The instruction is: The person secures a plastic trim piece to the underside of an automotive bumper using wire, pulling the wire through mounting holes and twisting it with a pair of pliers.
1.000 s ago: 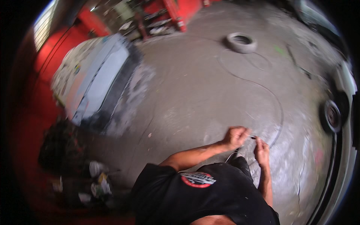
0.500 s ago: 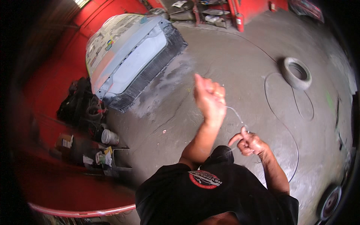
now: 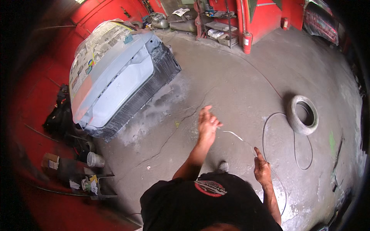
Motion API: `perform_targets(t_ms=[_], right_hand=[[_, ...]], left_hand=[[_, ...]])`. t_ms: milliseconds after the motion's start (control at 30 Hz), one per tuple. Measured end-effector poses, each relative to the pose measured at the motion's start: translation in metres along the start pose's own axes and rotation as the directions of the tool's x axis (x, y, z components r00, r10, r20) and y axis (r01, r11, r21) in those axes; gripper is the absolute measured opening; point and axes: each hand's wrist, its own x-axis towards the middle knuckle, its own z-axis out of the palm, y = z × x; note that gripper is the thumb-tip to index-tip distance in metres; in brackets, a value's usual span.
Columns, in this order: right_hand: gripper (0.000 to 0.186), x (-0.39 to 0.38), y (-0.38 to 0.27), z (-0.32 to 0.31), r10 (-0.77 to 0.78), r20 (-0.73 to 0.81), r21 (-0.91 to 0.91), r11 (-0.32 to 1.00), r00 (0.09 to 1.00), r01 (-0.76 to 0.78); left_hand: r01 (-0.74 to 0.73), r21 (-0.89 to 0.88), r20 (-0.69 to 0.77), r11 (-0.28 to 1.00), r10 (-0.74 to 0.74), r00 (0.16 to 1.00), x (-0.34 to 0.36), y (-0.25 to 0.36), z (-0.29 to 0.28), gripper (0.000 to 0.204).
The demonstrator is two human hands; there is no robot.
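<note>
My left hand (image 3: 208,125) is raised mid-view, fingers apart and bent. A thin pale strand (image 3: 235,135) runs from beside it down toward my right hand (image 3: 262,169); whether either end touches my fingers is unclear. My right hand has its index finger extended and the other fingers curled; what they hold is hidden. A shoe (image 3: 224,166) shows beyond my black shirt.
A pale car body (image 3: 127,77) masked with newspaper stands left. A tire (image 3: 310,123) and a hose (image 3: 264,134) lie right. At the back are shelves (image 3: 219,27), a red extinguisher (image 3: 247,44) and a car panel (image 3: 320,21). A bucket (image 3: 95,160) sits lower left.
My hands have moved apart from where they were close together. My left hand rose, then dropped slightly and opened. My right index finger has straightened forward. The view has shifted toward the back wall.
</note>
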Motion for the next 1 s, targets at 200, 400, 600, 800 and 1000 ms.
perform_targets(t_ms=[200,400,600,800,1000], right_hand=[[0.029,0.137,0.046,-0.003,-0.065,-0.023,-0.041,0.997,0.998,0.064],[0.029,0.309,0.069,-0.061,-0.116,0.083,-0.012,0.993,0.990,0.117],[0.028,0.497,0.051,-0.140,-0.314,0.333,-0.063,0.933,0.889,0.353],[0.028,0.653,0.068,-0.197,-0.373,0.524,-0.161,0.840,0.766,0.519],[0.026,0.807,0.116,-0.230,-0.435,0.303,-0.086,0.874,0.848,0.479]], left_hand=[[0.071,0.080,0.024,0.994,-0.073,0.997,0.166,-0.038,0.104,0.021],[-0.070,0.189,-0.140,0.979,0.097,0.985,0.314,-0.084,0.168,0.023],[0.027,-0.055,-0.341,0.998,-0.044,0.939,0.468,-0.092,0.131,0.024],[0.045,-0.157,-0.545,0.987,-0.125,0.829,0.541,-0.150,0.110,0.026],[-0.005,0.430,-0.473,0.903,0.230,0.850,0.741,-0.251,0.184,0.028]])
